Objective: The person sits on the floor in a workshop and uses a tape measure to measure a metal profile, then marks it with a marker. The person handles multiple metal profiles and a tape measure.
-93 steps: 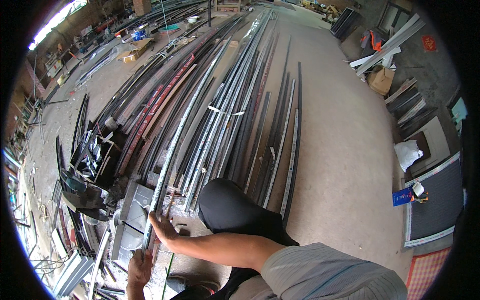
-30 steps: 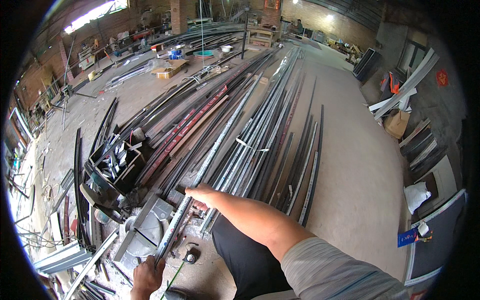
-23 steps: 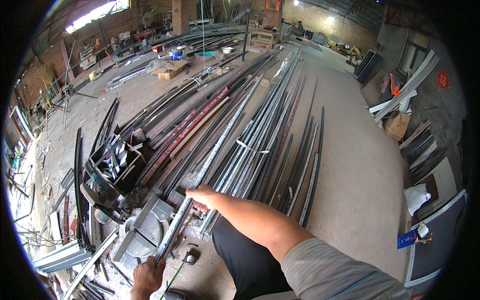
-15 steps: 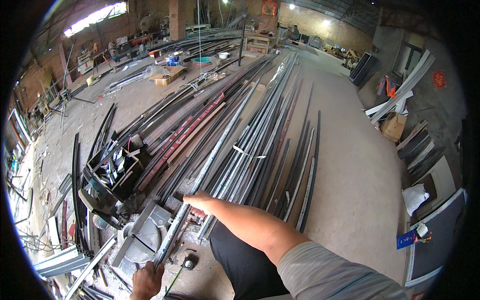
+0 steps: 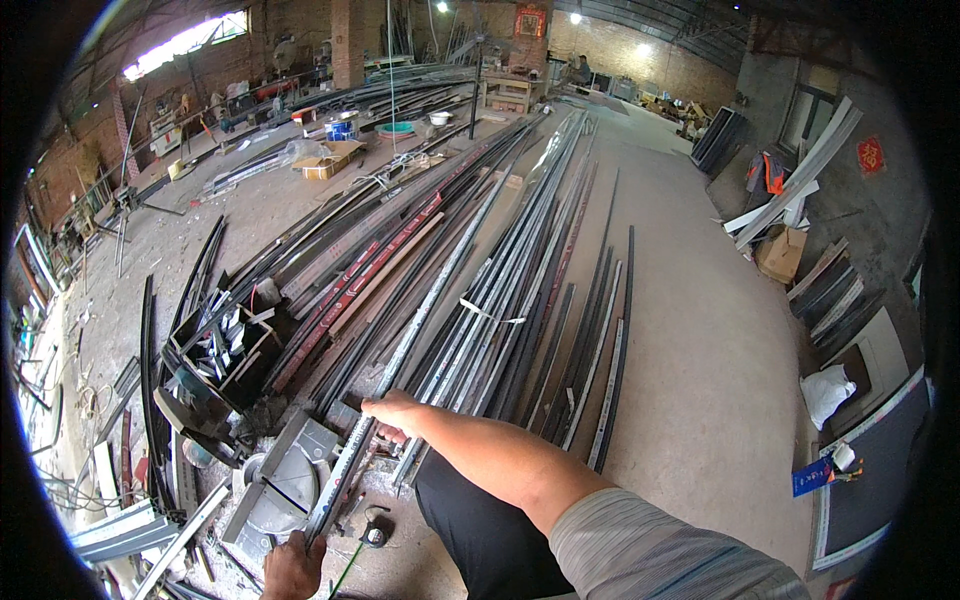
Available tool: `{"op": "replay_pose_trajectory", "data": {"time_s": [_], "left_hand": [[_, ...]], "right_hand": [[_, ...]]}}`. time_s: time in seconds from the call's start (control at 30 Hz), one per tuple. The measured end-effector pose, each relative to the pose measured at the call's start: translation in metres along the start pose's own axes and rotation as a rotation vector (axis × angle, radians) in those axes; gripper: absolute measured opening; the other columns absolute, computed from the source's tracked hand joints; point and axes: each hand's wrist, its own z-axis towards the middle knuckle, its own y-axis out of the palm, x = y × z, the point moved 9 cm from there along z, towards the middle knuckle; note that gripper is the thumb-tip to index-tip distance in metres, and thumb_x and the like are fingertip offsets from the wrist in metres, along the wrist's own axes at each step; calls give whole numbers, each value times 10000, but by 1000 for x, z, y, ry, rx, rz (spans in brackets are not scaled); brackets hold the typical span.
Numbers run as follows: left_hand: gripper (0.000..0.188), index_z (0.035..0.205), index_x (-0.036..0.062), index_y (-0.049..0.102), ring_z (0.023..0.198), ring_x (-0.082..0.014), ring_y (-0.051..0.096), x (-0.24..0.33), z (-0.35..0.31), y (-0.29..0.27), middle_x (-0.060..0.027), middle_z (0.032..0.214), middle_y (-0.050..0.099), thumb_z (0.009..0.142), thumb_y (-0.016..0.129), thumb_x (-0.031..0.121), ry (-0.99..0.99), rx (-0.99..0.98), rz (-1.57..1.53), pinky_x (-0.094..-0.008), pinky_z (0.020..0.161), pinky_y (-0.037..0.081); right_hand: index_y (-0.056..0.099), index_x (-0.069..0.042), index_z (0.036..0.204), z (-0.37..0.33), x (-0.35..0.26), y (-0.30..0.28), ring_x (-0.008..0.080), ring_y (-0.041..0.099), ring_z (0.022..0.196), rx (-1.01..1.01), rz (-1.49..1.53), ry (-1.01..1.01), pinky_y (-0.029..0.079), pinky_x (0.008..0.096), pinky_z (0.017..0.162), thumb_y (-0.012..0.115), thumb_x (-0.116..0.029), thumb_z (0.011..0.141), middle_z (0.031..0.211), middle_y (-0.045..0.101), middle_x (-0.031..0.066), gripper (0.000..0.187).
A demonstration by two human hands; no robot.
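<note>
the person's right hand has slid farther up the long, slim grey metal bar, with its whitish film, than it was about three seconds ago, when the two hands sat close together. now there is a good stretch of bar between them. the right hand is wrapped round it from above, thumb on the near side and fingers curled under; the left hand is closed about the near end, low down. that wider spread should make the bar steadier to hold and easier to angle.

the bar has also shifted to the right: it runs just beside the round silver metal saw table instead of over its edge, and i can't be sure from here whether it touches the saw's base. in the last second hardly anything has moved but the wearer's gaze, tipping up a little.

the black and silver tape measure now shows plainly on the floor, right of the bar, its thin green blade drawn out toward the person. beyond the right hand lies the bundle of grey metal lengths.
</note>
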Motion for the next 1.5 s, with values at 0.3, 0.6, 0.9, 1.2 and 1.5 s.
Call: {"op": "replay_pose_trajectory", "data": {"time_s": [0.3, 0.6, 0.9, 1.2, 1.5], "left_hand": [[430, 1008, 8, 588, 831, -577, 688, -2, 1, 3, -331, 814, 708, 1061, 608, 434, 20, 9, 14, -664, 763, 520], [439, 997, 4, 579, 813, -581, 684, -1, 1, 3, -329, 802, 704, 1069, 599, 437, 13, -23, -5, -660, 737, 515], [461, 1003, 1, 576, 799, -583, 686, 1, 1, 2, -336, 792, 699, 1072, 592, 456, 41, -4, -13, -667, 725, 516], [455, 1010, 4, 580, 809, -581, 688, -2, 0, 5, -332, 794, 702, 1071, 591, 454, 47, 21, 3, -669, 739, 525], [434, 999, 11, 585, 827, -570, 691, -2, 2, 6, -323, 808, 709, 1069, 595, 439, 17, -7, -18, -662, 745, 519]], "right_hand": [[703, -77, 1132, 3, 3, 0, 152, 548, 540, 14, -48, 24, 460, 335, 434, 680, -447, 1046, 720, 572, 39, 381], [716, -83, 1181, 1, 3, -1, 164, 572, 592, 4, -69, 13, 489, 347, 478, 672, -496, 1053, 765, 596, 51, 435], [725, -98, 1174, 8, 8, -1, 168, 575, 594, 6, -88, -1, 484, 348, 481, 658, -512, 1056, 758, 596, 46, 436], [720, -110, 1141, 6, 6, 1, 163, 569, 584, 5, -93, 11, 507, 364, 498, 665, -521, 1043, 739, 577, 32, 426], [723, -107, 1186, 1, 6, 2, 163, 556, 582, -41, -61, 24, 489, 355, 498, 652, -527, 1049, 736, 567, 27, 447]]}}
